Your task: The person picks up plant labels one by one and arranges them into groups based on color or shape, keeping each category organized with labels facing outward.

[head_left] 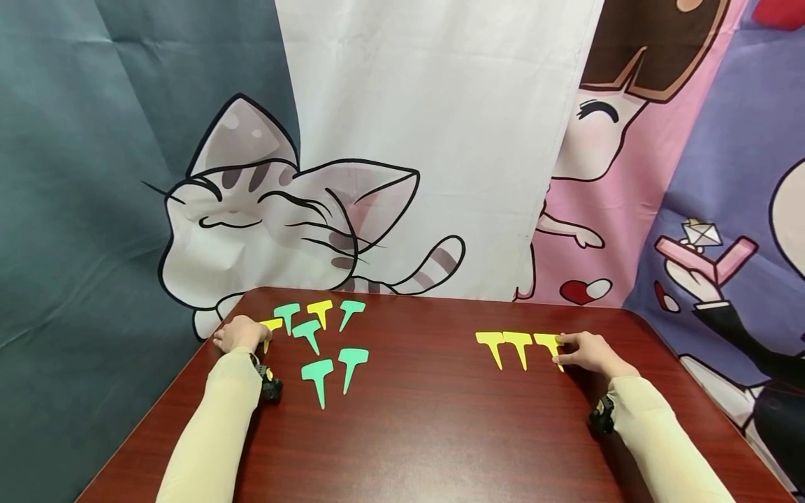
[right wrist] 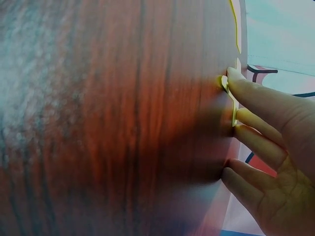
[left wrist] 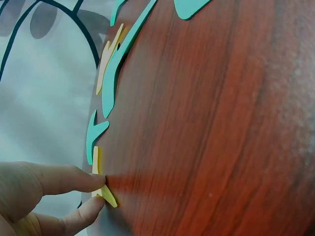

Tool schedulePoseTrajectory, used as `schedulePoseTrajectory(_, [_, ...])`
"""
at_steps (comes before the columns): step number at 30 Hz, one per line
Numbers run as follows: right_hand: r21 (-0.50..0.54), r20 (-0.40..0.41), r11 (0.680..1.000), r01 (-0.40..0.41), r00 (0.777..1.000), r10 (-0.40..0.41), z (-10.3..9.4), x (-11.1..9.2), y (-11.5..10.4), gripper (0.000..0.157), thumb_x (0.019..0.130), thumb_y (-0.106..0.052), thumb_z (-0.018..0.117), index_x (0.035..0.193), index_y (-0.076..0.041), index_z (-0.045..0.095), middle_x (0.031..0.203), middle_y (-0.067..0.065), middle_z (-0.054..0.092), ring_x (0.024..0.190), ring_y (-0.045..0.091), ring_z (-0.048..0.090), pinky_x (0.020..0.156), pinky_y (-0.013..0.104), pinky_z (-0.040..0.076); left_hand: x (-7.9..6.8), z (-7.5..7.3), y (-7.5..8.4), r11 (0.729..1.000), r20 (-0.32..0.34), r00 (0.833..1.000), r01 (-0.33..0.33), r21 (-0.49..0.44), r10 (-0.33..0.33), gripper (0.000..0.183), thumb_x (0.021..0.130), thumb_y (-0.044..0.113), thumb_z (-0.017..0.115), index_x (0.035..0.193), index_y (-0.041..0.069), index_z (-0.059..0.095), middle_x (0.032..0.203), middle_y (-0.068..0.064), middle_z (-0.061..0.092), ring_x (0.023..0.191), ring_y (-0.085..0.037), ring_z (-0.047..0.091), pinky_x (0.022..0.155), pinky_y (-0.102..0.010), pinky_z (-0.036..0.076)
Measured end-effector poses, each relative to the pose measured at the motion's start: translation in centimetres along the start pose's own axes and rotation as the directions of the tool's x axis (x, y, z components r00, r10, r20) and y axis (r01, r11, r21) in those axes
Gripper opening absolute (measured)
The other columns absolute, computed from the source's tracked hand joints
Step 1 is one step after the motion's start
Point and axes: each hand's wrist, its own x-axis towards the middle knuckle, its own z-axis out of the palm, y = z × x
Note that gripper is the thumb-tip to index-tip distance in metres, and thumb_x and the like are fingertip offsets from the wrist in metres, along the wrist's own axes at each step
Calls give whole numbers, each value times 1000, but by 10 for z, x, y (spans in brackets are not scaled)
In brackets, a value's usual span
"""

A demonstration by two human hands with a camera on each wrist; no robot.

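At the far left of the table my left hand [head_left: 241, 334] pinches a yellow T-shaped plant label [head_left: 272, 325] between thumb and finger. The left wrist view shows the fingertips on that yellow label [left wrist: 97, 164], which lies close over the wood. On the right, my right hand [head_left: 591, 351] holds another yellow plant label [head_left: 546, 340] at its right end. In the right wrist view the thumb [right wrist: 256, 96] is at one side of the label and fingers are at its other side. Two more yellow plant labels [head_left: 517, 339] lie in a row left of it.
Several green plant labels [head_left: 317, 370] and one more yellow label [head_left: 319, 307] lie spread right of my left hand. The brown wooden table [head_left: 415, 419] meets a cartoon-printed cloth [head_left: 440, 140] at its back edge.
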Motion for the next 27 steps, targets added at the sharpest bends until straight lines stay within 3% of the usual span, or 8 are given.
schedulePoseTrajectory(16, [-7,-9,1000,8,1000,-8,0,0,-2,68,75,-38,77,125,5,58,124,33,55,113,52,49,92,62,42,-2,4,-3,999,-32,999,-32,-28,31,58,78,26,68,114,-17,52,127,-45,36,122,-61,26,110,-64,13])
schedulePoseTrajectory(27, [9,7,1000,-11,1000,11,0,0,0,69,75,-38,77,126,5,57,125,33,55,114,51,49,92,63,41,-7,4,-4,996,-56,995,-87,-5,87,49,79,27,68,101,-15,57,118,-41,44,116,-59,32,105,-63,18])
